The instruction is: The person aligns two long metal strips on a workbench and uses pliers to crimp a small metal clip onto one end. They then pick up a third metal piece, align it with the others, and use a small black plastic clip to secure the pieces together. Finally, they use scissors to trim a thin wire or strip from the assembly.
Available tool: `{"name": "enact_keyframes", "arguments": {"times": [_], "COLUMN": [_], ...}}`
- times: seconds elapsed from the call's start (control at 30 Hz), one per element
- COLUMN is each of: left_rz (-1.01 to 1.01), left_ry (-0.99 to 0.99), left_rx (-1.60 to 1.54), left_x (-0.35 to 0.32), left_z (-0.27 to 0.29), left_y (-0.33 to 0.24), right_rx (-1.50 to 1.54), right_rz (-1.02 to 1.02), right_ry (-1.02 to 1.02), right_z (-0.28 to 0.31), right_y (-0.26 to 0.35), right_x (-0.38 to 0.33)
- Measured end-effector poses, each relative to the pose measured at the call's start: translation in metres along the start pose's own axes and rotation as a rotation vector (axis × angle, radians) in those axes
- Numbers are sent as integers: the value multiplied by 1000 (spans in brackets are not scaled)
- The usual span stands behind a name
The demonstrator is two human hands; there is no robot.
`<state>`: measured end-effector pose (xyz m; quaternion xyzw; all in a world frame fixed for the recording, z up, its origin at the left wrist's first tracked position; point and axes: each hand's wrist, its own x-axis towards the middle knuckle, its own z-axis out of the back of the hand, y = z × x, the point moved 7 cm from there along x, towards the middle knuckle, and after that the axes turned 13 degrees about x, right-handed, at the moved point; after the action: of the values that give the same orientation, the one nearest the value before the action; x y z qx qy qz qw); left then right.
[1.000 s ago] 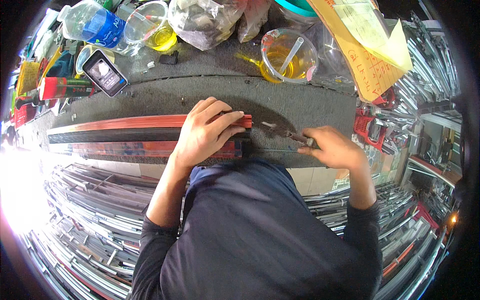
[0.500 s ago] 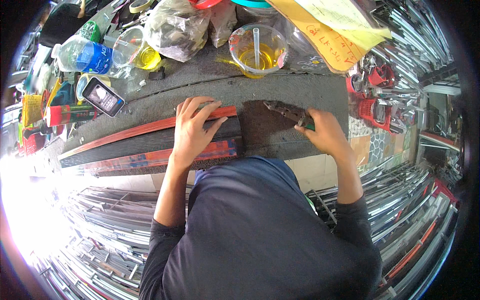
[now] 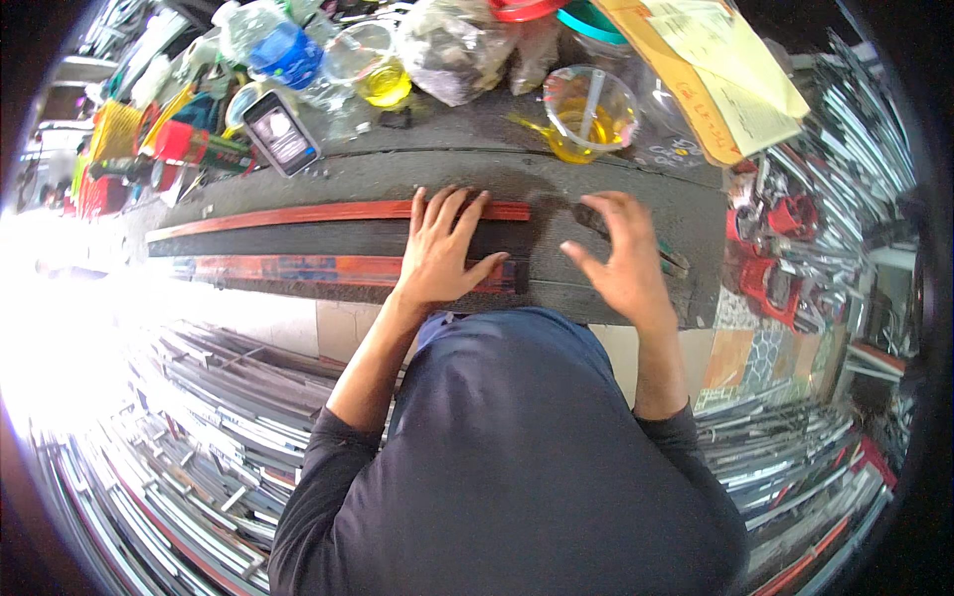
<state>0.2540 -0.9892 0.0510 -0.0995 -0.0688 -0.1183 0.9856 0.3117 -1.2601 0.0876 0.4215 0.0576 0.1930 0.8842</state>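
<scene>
My left hand (image 3: pixel 437 260) lies spread over a bundle of long strips on the workbench. Its fingertips touch the narrow red strip (image 3: pixel 328 213) along the far side, and its thumb rests by the right end of the red-and-blue strip (image 3: pixel 333 269) on the near side. Between these two runs a black strip (image 3: pixel 328 238). To the right, my right hand (image 3: pixel 631 260) is open, thumb and fingers apart, with nothing visible between them. Green-handled pliers (image 3: pixel 674 256) lie on the bench under and beside it; the hand hides their middle.
Along the bench's far side stand a phone (image 3: pixel 282 133), a water bottle (image 3: pixel 283 52), cups of yellow liquid (image 3: pixel 584 129), a plastic bag (image 3: pixel 452 50) and an envelope with papers (image 3: pixel 711 89). Red baskets (image 3: pixel 770 288) sit at right. Metal bars (image 3: pixel 189 437) are piled behind me.
My right hand has let go of the pliers, which now lie on the bench. My left hand stays on the strips, its fingers more spread. The whole view has shifted.
</scene>
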Motion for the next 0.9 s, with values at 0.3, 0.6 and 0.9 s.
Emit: {"name": "enact_keyframes", "arguments": {"times": [0.3, 0.6, 0.9], "left_rz": [-93, -98, -66], "left_ry": [43, -25, 32], "left_rx": [-85, -64, -149], "left_x": [-7, -17, -25], "left_z": [20, -2, 4], "left_y": [0, 8, 16], "right_rx": [265, 180, -76], "right_rz": [-149, -52, 228], "right_ry": [210, 93, 341], "right_z": [-68, -71, -96], "right_y": [-5, 12, 48], "right_x": [13, 6, 11]}}
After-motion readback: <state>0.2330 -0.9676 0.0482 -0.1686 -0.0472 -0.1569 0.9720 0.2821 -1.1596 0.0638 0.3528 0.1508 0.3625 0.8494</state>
